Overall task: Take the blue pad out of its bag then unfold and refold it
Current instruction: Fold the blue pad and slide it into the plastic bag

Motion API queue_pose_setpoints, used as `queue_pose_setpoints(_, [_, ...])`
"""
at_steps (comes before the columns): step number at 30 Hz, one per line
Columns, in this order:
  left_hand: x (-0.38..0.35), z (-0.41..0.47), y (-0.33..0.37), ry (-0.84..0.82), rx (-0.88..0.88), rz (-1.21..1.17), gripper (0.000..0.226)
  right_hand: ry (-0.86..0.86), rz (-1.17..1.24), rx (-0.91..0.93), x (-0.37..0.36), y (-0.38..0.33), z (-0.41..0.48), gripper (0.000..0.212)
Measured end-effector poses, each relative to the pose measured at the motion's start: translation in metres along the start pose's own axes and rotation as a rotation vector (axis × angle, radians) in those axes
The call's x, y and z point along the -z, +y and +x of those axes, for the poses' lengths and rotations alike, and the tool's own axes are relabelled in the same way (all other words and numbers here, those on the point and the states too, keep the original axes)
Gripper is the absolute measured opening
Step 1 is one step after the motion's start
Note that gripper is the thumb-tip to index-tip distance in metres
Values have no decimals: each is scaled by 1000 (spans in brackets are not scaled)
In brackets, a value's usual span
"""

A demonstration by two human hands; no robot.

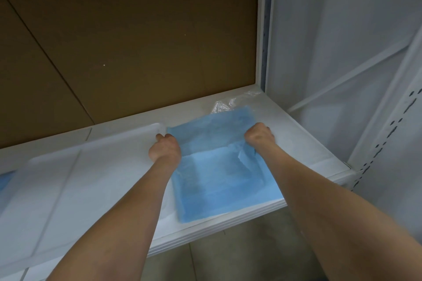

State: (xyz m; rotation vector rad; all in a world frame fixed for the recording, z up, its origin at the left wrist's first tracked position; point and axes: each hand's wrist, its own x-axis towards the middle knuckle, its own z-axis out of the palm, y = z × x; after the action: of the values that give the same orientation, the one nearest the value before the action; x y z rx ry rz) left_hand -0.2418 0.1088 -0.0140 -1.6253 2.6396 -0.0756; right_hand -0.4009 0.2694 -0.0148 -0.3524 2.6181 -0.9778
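The blue pad [219, 175] lies on the white shelf [303, 143], partly unfolded, its near edge reaching the shelf's front. A far flap of it is lifted and folded over. My left hand [164, 149] grips the pad's left edge with curled fingers. At the right edge, my right hand [259, 135] holds the pad in a fist. The clear plastic bag [230, 104] lies crumpled behind the pad, near the shelf's back right corner.
A white tray [75, 180] sits on the shelf to the left of the pad. Something blue [4, 181] shows at the far left edge. A brown board [137, 41] backs the shelf. White racking uprights [388, 143] stand at the right.
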Motion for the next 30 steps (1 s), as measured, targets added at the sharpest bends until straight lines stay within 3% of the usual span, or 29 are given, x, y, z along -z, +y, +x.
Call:
queue_pose_setpoints(11, [2, -12, 0, -38, -50, 78, 45, -75, -30, -37, 5, -8, -7, 37])
queue_pose_setpoints(16, [-2, -32, 3, 46, -364, 5, 45, -88, -152, 20, 14, -8, -23, 37])
queue_pose_setpoints(20, [-9, -55, 8, -90, -577, -103, 45, -95, -259, 69, 29, 0, -43, 19])
queue_pose_setpoints(23, [-10, -68, 4, -239, -583, -2, 56, -54, -388, 91, 38, 11, -57, 26])
queue_pose_setpoints(30, [-1, -82, -6, -324, -490, 52, 59, 18, -716, 190, 38, 31, -84, 38])
